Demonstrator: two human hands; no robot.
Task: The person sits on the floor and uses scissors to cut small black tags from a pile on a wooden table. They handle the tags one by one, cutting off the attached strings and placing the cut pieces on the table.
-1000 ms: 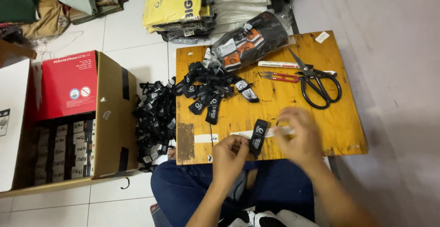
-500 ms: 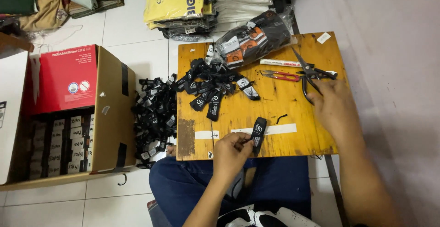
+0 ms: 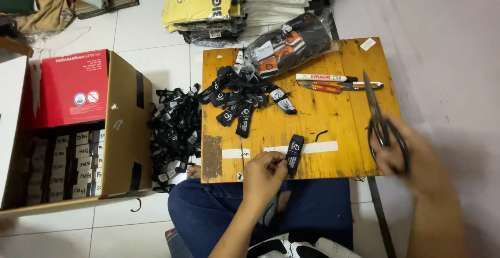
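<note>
A white tiled floor fills the view from above, with a small yellow wooden board [image 3: 333, 127] lying across the lap of a seated person in blue trousers. The left hand [image 3: 264, 172] rests at the near edge of the board, fingers pinched shut on the lower end of a single black fabric tag [image 3: 294, 155], which stands nearly upright across a strip of white tape [image 3: 312, 148] stuck to the wood. The right hand [image 3: 416, 159], blurred, is off the right edge of the board, its fingers closed through the handles of large black scissors [image 3: 383, 122]; the blades point up and away and look closed, though blur makes that uncertain. Farther back on the board lies a loose heap of similar black tags [image 3: 242, 101], and behind it a clear plastic bag [image 3: 289, 44] of more labels. A white marker pen [image 3: 325, 77] and a red-handled cutter [image 3: 338, 86] lie side by side near the board's far right. On the floor just left of the board sits a bigger pile of black tags [image 3: 174, 130]. Beyond that stands an open cardboard box [image 3: 78, 127] with a red flap, packed with rows of small black items. Folded clothing, some of it yellow [image 3: 198, 0], is stacked on the floor beyond the board.
</note>
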